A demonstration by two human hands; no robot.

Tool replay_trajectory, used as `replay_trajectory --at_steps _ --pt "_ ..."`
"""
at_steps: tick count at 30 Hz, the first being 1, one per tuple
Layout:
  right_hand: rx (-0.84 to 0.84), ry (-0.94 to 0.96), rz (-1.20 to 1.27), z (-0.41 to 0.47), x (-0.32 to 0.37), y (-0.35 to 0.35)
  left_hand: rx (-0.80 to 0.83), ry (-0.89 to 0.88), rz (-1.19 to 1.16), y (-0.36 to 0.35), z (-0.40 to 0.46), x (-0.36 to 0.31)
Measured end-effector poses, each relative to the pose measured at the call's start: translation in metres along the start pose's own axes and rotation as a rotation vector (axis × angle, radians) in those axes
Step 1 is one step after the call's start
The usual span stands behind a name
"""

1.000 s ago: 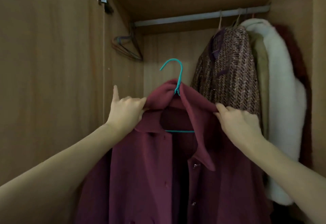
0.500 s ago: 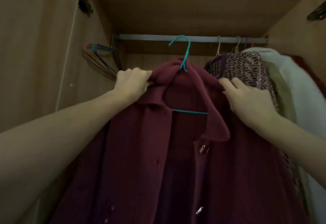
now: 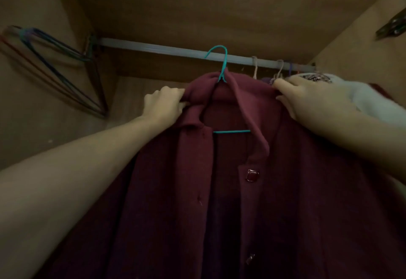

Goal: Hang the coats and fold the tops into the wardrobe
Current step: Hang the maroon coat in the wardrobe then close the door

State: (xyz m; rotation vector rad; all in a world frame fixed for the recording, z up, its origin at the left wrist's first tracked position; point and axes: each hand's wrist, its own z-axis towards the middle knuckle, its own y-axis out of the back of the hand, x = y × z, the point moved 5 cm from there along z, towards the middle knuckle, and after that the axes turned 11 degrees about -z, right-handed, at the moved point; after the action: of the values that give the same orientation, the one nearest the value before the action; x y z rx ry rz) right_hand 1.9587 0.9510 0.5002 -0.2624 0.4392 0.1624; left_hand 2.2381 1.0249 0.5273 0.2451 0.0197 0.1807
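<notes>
A dark red coat (image 3: 285,190) on a teal wire hanger (image 3: 222,63) fills the middle of the view, inside the wardrobe. My left hand (image 3: 164,105) grips the coat's left shoulder by the collar. My right hand (image 3: 307,100) grips the right shoulder. The hanger's hook is level with the metal rail (image 3: 153,48); whether it rests on the rail I cannot tell.
Several empty wire hangers (image 3: 55,65) hang at the rail's left end against the wardrobe side. To the right hang a patterned coat (image 3: 316,78) and a white fluffy coat (image 3: 377,100) on the same rail. The wardrobe's top panel (image 3: 219,3) lies close above.
Both hands have lifted the coat upward, and the hanger's hook has risen from well below the rail to the rail's height. The view has tilted up.
</notes>
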Motion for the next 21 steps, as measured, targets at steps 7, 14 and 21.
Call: replay_trajectory --at_steps 7,14,21 --pt "0.106 -0.02 -0.096 0.031 -0.033 -0.037 -0.046 0.048 -0.242 -0.072 0.062 -0.018" --pt "0.19 -0.036 -0.155 0.082 -0.055 -0.065 -0.099 0.159 -0.381 -0.122 0.128 -0.035" --pt "0.259 -0.072 -0.268 0.126 -0.038 -0.071 0.008 0.312 -1.01 -0.199 0.155 -0.047"
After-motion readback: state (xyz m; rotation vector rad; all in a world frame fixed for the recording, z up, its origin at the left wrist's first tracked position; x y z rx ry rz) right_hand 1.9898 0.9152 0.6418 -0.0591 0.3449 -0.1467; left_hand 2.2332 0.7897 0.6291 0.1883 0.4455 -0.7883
